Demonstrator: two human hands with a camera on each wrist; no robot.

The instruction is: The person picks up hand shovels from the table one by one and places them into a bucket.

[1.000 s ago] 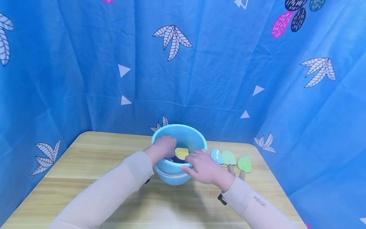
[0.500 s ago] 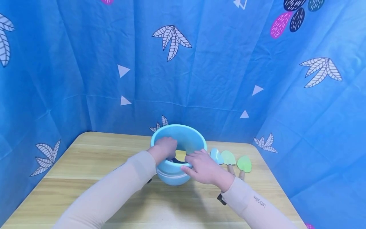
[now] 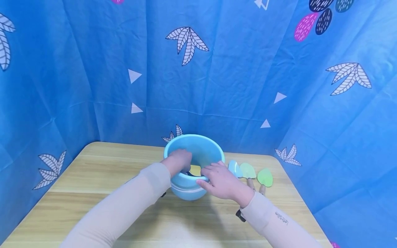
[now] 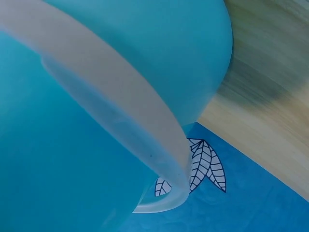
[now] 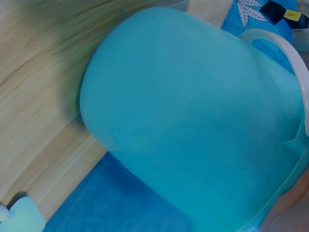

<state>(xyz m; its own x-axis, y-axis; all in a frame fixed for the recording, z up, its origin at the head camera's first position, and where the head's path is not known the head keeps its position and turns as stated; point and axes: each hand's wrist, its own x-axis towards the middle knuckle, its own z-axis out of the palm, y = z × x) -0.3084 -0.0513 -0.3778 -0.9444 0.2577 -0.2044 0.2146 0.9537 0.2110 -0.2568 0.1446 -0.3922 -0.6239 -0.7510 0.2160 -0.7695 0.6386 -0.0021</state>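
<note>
A light blue bucket (image 3: 204, 150) with a pale handle (image 4: 130, 96) stands on the table, its mouth tilted toward me. My left hand (image 3: 180, 159) reaches over the rim into it; the fingers are hidden below the edge, so whatever they hold cannot be seen. Down inside lies a yellow piece (image 3: 195, 170), with something dark just in front of it. My right hand (image 3: 218, 179) grips the bucket's near right rim, thumb outside and fingers over the edge. In the right wrist view, part of that hand (image 5: 292, 208) shows against the rim.
Right of the bucket lie a light blue scoop-like piece (image 3: 234, 168), a pale green toy shovel (image 3: 248, 171) and a brighter green one (image 3: 265, 177), their handles partly behind my right forearm. A blue patterned curtain (image 3: 198, 86) surrounds the wooden table (image 3: 102, 162).
My left hand has shifted slightly right and deeper into the bucket. The yellow piece shows lower and less of it is visible. My right hand stays on the rim.
</note>
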